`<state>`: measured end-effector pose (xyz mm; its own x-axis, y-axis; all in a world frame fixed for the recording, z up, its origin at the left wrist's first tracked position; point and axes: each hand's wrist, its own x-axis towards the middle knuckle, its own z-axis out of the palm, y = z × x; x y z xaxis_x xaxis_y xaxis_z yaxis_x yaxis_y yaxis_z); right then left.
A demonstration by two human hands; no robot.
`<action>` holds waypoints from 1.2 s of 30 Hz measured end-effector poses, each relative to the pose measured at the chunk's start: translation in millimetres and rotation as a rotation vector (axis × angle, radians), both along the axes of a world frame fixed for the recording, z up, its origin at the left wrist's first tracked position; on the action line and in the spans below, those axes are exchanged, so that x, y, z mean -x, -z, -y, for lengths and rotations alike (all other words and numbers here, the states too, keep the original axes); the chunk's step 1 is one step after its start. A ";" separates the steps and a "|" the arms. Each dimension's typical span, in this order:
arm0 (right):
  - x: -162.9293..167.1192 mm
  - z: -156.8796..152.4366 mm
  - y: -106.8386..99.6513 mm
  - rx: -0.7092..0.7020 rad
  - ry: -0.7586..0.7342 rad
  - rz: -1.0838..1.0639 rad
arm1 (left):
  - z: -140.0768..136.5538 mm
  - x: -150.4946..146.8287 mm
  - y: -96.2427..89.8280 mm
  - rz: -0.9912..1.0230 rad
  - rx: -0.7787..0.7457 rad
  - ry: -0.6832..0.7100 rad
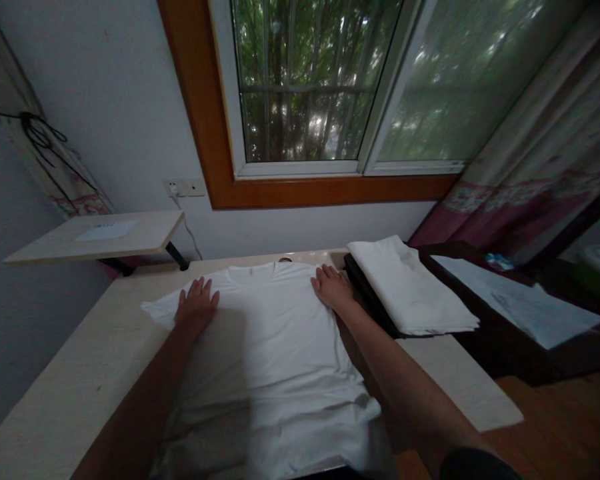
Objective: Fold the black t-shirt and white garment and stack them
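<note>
A white T-shirt (275, 333) lies spread on the desk, its neckline toward the window and its lower part wrinkled near me. My left hand (197, 303) rests flat on the shirt's left shoulder area, fingers spread. On the opposite shoulder, my right hand (332, 287) presses down with its fingers stretched out. The left sleeve fans out beyond my left hand; the right sleeve is mostly hidden by my right hand and forearm. Just right of that hand sits a stack of folded white cloth (410, 287) on top of something black.
The pale wooden desk (80, 360) meets the wall below the window. At its back left stands a small raised shelf (145, 237) with a paper on it. A dark surface at the right holds a sheet of paper (520, 300). A curtain (525, 167) hangs beside the window.
</note>
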<state>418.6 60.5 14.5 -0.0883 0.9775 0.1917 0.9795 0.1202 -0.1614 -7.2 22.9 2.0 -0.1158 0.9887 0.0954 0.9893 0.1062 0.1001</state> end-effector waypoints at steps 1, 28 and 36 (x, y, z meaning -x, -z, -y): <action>3.0 0.3 -1.8 -0.021 -0.003 0.001 | -0.1 -0.9 -0.7 -0.003 -0.003 -0.001; 15.9 4.9 -9.6 -0.129 -0.233 -0.055 | -21.7 -17.6 1.3 -0.029 -0.072 0.091; -19.3 56.4 -7.7 -0.242 -0.043 -0.005 | -23.9 -6.0 5.6 -0.072 -0.044 0.080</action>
